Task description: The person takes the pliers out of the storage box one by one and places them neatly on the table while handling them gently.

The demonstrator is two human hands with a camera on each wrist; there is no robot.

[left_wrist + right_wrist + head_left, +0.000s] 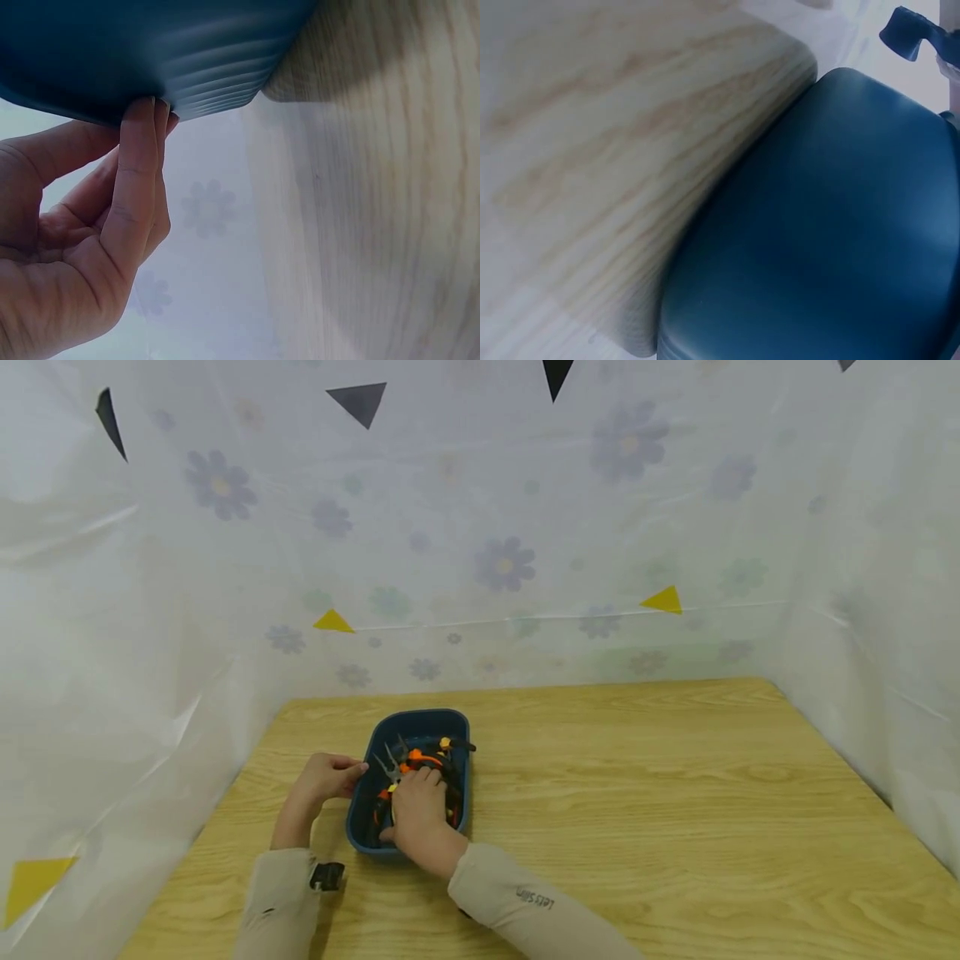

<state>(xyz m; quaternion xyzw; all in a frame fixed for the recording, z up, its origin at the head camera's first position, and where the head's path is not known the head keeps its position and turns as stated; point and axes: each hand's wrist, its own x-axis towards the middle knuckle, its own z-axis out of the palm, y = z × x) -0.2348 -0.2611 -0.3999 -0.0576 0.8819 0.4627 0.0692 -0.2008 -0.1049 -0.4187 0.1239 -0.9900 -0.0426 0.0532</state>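
Observation:
A dark blue plastic bin (pixel 420 722) holds several pliers, with grey long-nose pliers (pixel 393 772) pointing toward its far left part. Orange-and-black handles (pixel 429 761) lie beside them, and a black handle with a yellow part (pixel 447 743) leans over the right rim. My left hand (pixel 328 777) pinches the bin's left rim between thumb and fingers; the left wrist view shows its fingertips against the outer wall (pixel 172 52). Inside the bin, my right hand (pixel 422 810) rests over the tools. Its fingertips are partly hidden among them, so whether it grips one is unclear.
The bin stands on a wood-grain table (pixel 637 793), left of its middle. White sheeting (pixel 480 510) with flowers and triangles rises behind and at both sides. A black wrist device (pixel 327 876) sits on the left sleeve. Only the bin's outer side (pixel 810 225) fills the right wrist view.

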